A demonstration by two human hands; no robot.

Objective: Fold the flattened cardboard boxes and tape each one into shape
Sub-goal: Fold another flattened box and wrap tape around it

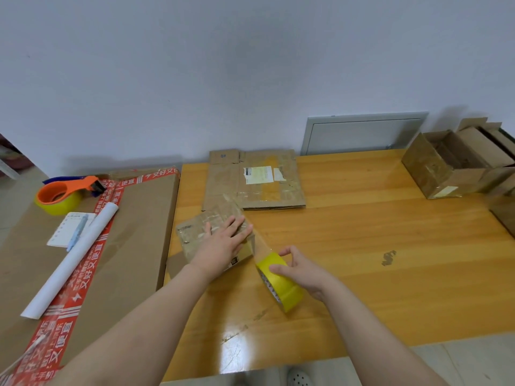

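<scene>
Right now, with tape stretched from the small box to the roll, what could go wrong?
1. The left hand only presses flat on the small box; a harder pull by the right hand on the tape roll may slide it.
2. The stretched tape hangs free and could twist or stick to the table.
3. The tape dispenser lies far left, so cutting may be awkward.

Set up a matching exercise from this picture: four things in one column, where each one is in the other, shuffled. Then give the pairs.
Things:
1. yellow tape roll
2. small box
3. flattened box
4. orange dispenser

Places:
A. lying flat at the far side of the table
B. gripped by the right hand
C. on the large carton at the left
D. under the straight fingers of the left hand

Pairs: 1-B, 2-D, 3-A, 4-C
</scene>
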